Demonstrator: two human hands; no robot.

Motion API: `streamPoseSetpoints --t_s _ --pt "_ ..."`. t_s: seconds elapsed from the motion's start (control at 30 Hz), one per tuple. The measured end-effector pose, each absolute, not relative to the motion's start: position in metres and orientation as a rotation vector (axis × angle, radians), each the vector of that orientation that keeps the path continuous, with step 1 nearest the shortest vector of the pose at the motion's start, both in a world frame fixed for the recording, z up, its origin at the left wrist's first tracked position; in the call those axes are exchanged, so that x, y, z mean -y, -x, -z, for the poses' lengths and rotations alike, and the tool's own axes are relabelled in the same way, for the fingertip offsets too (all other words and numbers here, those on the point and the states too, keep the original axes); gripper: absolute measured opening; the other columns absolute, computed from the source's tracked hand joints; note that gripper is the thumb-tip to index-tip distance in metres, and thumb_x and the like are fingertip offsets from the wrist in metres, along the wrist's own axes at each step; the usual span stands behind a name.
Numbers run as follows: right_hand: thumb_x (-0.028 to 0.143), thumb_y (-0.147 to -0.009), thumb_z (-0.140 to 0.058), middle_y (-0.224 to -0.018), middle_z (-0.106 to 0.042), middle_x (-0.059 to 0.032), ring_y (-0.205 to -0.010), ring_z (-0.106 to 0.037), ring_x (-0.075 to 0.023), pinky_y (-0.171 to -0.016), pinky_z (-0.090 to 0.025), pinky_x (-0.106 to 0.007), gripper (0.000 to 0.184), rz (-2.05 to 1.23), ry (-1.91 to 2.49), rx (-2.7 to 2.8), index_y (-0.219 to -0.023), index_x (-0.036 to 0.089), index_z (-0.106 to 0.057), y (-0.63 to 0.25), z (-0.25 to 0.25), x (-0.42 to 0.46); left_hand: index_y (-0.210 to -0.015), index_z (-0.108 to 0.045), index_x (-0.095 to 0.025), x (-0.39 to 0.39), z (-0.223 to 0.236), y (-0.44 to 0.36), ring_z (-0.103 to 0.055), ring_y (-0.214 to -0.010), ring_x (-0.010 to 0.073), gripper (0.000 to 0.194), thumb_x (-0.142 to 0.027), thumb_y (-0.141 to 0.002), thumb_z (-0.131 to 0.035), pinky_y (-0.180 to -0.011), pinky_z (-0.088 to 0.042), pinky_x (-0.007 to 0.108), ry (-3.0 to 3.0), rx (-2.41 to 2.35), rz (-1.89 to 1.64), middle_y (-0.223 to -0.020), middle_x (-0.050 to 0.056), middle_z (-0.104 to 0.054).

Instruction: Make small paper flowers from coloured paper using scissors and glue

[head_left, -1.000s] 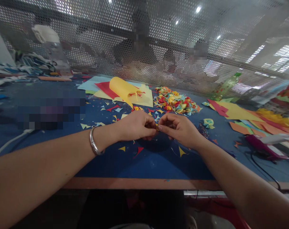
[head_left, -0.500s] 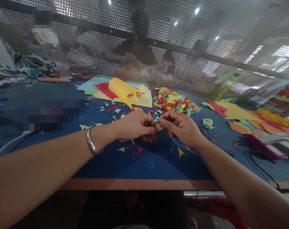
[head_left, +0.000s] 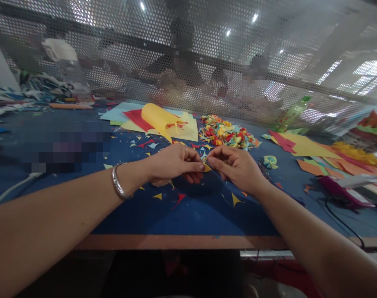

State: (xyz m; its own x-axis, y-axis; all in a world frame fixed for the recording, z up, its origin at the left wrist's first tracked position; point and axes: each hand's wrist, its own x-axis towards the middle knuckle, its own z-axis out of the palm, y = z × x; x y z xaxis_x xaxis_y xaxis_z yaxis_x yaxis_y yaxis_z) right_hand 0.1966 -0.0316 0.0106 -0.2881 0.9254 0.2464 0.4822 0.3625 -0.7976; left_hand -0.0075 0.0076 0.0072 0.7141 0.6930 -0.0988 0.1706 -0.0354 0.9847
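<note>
A small yellow paper piece (head_left: 206,168) is pinched between my two hands, just above the blue table. The thumb and fingers of my left hand (head_left: 182,164) close on its left side. From the right, my right hand (head_left: 235,164) grips its other edge with thumb and forefinger. The fingertips nearly meet and hide much of the piece. Right behind them lies a heap of small folded paper pieces (head_left: 230,132) in red, yellow, blue and orange. Several paper scraps lie about, among them a red scrap (head_left: 180,199) and a yellow scrap (head_left: 236,199) in front of my hands.
A rolled yellow sheet (head_left: 159,118) rests on coloured paper at the back. A clear bottle (head_left: 75,74) stands back left, a green bottle (head_left: 292,114) back right. Paper sheets (head_left: 312,145) and a purple device (head_left: 344,191) with a cable lie at right. A perforated screen (head_left: 129,58) closes the back.
Both hands stay almost in place, fingertips together. The yellow paper piece is turned slightly, its lower edge now looking rounder. The view has shifted a little.
</note>
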Motion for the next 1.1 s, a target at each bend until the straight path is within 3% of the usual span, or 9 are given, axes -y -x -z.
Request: streamPoseSetpoints --t_s 0.2,0.43,0.87,1.1 --pt "0.044 -0.086 -0.065 -0.065 -0.057 0.0038 -0.044 -0.047 -0.0045 -0.043 -0.037 -0.019 0.029 -0.820 1.212 1.918 -0.087 0.016 -0.062 -0.1945 -0.0102 0.0319 -0.078 -0.064 -0.013 -0.0086 -0.0049 0.0065 -0.069 -0.063 0.0111 0.021 -0.031 -0.076 -0.075 -0.065 -0.057 0.022 -1.563 -0.717 -0.483 -0.071 0.002 -0.071" --pt "0.047 -0.085 -0.066 -0.067 -0.059 0.0024 -0.045 -0.047 -0.0052 -0.043 -0.037 -0.020 0.030 -0.811 1.213 1.915 -0.086 0.017 -0.064 -0.1940 -0.0115 0.0333 -0.078 -0.067 -0.013 -0.0048 -0.0100 0.0065 -0.071 -0.069 0.0145 0.019 -0.031 -0.081 -0.069 -0.070 -0.059 0.026 -1.558 -0.735 -0.508 -0.076 0.006 -0.074" --pt "0.045 -0.085 -0.067 -0.070 -0.061 0.0014 -0.049 -0.046 -0.0061 -0.046 -0.037 -0.021 0.028 -0.769 1.178 1.918 -0.087 0.017 -0.065 -0.1962 -0.0050 0.0308 -0.078 -0.064 -0.013 -0.0045 -0.0041 0.0046 -0.072 -0.070 0.0166 0.026 -0.036 -0.076 -0.077 -0.066 -0.056 0.025 -1.339 -0.741 -0.576 -0.073 0.007 -0.074" --pt "0.042 -0.084 -0.069 -0.071 -0.060 0.0013 -0.052 -0.045 -0.0066 -0.048 -0.036 -0.022 0.025 -0.736 1.144 1.922 -0.087 0.017 -0.065 -0.1966 -0.0035 0.0305 -0.075 -0.063 -0.012 -0.0053 -0.0053 0.0024 -0.072 -0.068 0.0151 0.017 -0.024 -0.078 -0.075 -0.061 -0.055 0.022 -1.207 -0.741 -0.645 -0.076 0.006 -0.074"
